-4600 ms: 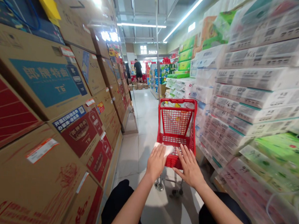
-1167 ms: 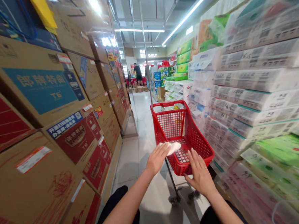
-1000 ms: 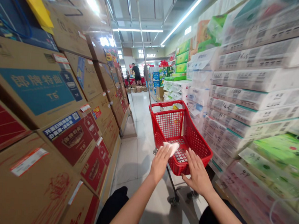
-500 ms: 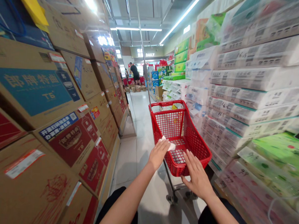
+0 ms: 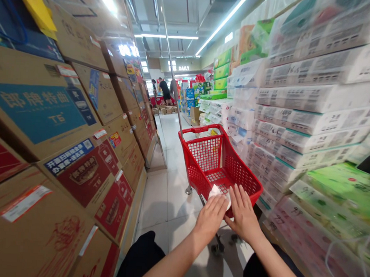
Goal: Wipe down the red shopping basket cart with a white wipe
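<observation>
A red plastic shopping cart (image 5: 240, 169) on metal legs stands before me, its perforated basket holding nothing that I can make out. At its near end, my left hand (image 5: 211, 215) presses a crumpled white tissue (image 5: 214, 191) under its fingers against the rim. The tissue is partly covered by those fingers. Just to the right of it, my right hand (image 5: 243, 215) lies over the near end of the basket with its fingers stretched out. Both hands are close together, nearly touching at the tissue.
Cardboard cartons (image 5: 130, 160) are stacked along the left, close to my knee. Wrapped white packs (image 5: 300, 97) and green packs (image 5: 335, 185) pile up on the right. A thin metal pole (image 5: 168, 45) rises behind the cart. People (image 5: 165, 90) stand at the aisle's far end.
My left hand has moved right and slightly down along the near end of the cart with the tissue, closer to my right hand. The cart has turned slightly. My right hand has barely shifted.
</observation>
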Motion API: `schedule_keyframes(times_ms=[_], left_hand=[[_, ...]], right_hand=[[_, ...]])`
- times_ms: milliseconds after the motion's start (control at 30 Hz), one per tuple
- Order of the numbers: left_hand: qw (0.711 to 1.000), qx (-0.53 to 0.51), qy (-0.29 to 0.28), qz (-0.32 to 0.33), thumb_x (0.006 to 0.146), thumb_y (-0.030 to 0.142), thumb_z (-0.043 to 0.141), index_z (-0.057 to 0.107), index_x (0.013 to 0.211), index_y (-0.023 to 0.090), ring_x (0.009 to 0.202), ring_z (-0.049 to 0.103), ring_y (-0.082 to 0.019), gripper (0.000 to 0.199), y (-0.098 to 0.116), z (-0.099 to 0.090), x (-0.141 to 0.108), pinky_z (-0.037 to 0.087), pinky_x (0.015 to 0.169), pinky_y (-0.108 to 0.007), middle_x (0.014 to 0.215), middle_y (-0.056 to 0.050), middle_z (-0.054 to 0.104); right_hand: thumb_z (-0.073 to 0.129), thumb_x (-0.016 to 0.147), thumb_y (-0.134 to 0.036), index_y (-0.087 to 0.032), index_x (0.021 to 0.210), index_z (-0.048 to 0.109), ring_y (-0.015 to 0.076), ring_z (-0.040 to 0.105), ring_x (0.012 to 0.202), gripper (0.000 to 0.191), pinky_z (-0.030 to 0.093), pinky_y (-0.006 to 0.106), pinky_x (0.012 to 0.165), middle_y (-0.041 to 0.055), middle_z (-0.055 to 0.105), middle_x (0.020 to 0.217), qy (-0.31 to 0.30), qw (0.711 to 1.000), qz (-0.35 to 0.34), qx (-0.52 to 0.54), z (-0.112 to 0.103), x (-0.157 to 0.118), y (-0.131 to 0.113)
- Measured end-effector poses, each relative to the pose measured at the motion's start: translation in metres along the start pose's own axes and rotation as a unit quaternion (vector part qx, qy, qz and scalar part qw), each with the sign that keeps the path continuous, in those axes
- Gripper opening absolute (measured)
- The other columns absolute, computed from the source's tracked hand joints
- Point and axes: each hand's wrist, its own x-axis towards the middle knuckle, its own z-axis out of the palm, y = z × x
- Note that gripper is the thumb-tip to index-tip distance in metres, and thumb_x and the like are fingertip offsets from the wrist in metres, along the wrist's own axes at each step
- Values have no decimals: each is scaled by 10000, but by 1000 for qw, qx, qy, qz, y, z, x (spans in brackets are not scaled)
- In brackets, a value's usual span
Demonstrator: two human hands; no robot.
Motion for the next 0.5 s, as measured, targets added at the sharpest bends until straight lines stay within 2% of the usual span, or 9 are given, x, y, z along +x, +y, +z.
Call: schedule_keyframes(times_ms=[100,233,400,500], left_hand=[[1000,14,-5,27,1083,217,404,503,1487,124,1476,439,-196,426,-2,2,-1,327,1258,-374,1583,-91,487],[997,10,-35,73,1076,187,413,467,1518,174,1494,406,-168,445,-31,2,5,289,1278,-387,1604,-72,462],[999,-12,-44,-30,1062,125,391,461,1524,182,1485,422,-167,471,-74,8,24,305,1280,-407,1600,-67,468],[997,-36,-43,-57,1055,110,397,518,1474,181,1458,462,-177,441,-75,10,29,304,1282,-431,1551,-69,530]], right_hand=[[606,878,-297,-73,1647,-65,360,125,1580,1045,294,586,1239,202,105,1711,3,1000,0,22,2,3,-17],[606,862,-274,-90,1652,-51,356,128,1580,1044,295,581,1242,182,93,1717,-16,998,-23,52,-2,0,-19],[636,843,-286,-111,1657,-44,362,109,1582,1075,302,586,1238,173,27,1721,-21,998,-15,63,-4,0,-14],[651,842,-286,-123,1661,-27,354,94,1585,1075,295,580,1242,164,11,1723,-30,998,-10,56,-2,2,-14]])
